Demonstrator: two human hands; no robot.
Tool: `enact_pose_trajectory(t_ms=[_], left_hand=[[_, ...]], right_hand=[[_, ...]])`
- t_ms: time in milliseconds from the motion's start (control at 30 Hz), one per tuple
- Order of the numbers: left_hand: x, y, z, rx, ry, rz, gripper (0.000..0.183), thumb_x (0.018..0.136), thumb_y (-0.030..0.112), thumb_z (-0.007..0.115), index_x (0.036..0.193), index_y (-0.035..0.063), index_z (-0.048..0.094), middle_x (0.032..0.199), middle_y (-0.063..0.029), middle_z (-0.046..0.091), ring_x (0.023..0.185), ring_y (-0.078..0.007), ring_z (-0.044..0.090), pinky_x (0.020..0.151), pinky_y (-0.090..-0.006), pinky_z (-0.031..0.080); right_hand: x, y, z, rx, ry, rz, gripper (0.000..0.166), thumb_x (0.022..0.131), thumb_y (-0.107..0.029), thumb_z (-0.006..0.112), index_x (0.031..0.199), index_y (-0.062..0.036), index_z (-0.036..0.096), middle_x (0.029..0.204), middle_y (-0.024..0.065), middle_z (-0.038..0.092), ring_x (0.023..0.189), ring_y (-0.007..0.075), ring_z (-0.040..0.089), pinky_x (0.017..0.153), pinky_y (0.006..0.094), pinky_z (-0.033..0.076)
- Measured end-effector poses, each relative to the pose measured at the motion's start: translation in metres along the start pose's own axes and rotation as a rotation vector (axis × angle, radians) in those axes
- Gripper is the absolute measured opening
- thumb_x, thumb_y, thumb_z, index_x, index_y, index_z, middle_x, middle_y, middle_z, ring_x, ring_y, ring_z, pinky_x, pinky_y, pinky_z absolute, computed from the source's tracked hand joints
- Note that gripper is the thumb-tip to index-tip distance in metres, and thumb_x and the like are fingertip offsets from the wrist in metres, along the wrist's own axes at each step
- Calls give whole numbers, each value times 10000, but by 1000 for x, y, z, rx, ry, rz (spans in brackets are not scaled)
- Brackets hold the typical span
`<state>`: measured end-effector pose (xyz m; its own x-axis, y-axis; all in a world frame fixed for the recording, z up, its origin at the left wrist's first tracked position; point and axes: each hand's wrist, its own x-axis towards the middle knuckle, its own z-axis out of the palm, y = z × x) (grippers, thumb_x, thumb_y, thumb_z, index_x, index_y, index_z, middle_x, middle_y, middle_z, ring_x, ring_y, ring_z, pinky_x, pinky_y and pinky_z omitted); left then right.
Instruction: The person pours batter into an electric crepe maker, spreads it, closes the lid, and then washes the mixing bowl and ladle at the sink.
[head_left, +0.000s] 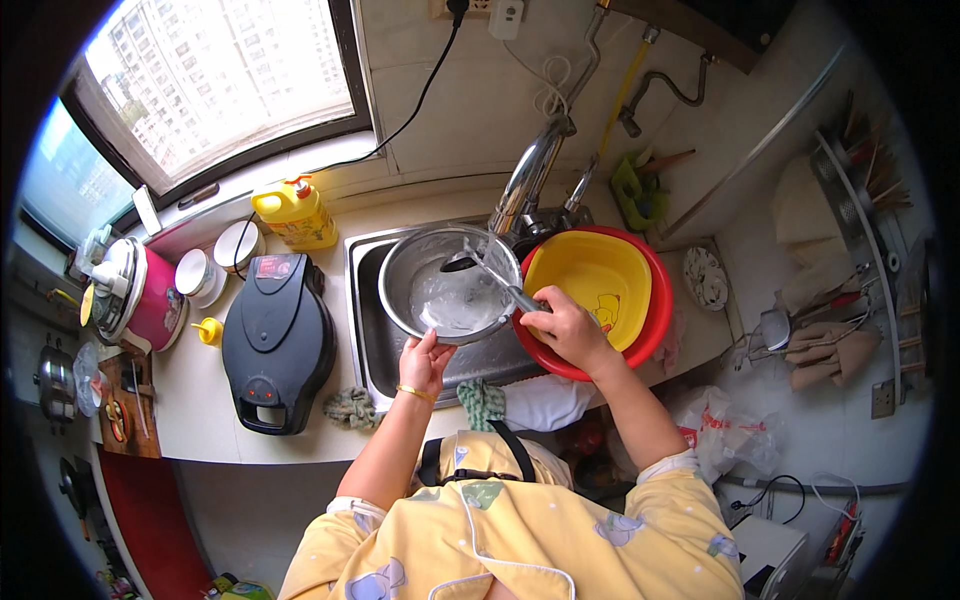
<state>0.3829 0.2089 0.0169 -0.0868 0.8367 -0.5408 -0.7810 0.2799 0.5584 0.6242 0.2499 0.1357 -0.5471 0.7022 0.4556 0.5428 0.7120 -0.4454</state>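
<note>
My left hand (427, 366) grips the near rim of a round stainless steel bowl (397, 307), which is over the sink (367, 337). Wet, whitish residue coats the inside of the bowl. In my right hand (566, 330) is the grey handle of a ladle (459, 262); its dark head is over the bowl. The chrome faucet (525, 180) stands behind the bowl, and water appears to run near its spout. Right beside it sits a yellow plastic basin (585, 262) inside a red plastic basin (664, 300), partly behind my right hand.
Left of the sink lies a black electric griddle (277, 345). Behind it are a yellow detergent jug (300, 217) and white bowls (196, 274). A green patterned cloth (480, 401) and a white cloth (547, 401) hang at the sink's front edge. A green caddy (637, 195) stands at the back right.
</note>
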Motion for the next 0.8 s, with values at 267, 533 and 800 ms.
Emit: enact_pose_trajectory(t_ms=[267, 533, 800], left_hand=[[3, 0, 1, -24, 16, -18, 154, 926, 103, 499, 1049, 28, 446, 981, -132, 599, 855, -263, 633, 812, -421, 540], [-3, -1, 7, -12, -10, -27, 164, 924, 137, 522, 1062, 59, 482, 975, -97, 615, 864, -232, 625, 831, -406, 506], [-9, -4, 16, -4, -24, -59, 121, 926, 115, 511, 1019, 58, 459, 977, -100, 593, 878, -239, 615, 862, -424, 503]], right_hand=[[7, 6, -8, -176, -112, -156, 98, 739, -67, 584, 826, -76, 628, 943, 118, 529, 848, 287, 562, 708, 368, 494], [-16, 1, -31, -238, -7, -157, 136, 728, -77, 622, 861, -78, 650, 1050, 130, 559, 859, 283, 585, 741, 358, 499], [-36, 1, -42, -233, -21, -192, 160, 733, -62, 627, 892, -56, 650, 1081, 141, 573, 876, 282, 576, 743, 359, 497]])
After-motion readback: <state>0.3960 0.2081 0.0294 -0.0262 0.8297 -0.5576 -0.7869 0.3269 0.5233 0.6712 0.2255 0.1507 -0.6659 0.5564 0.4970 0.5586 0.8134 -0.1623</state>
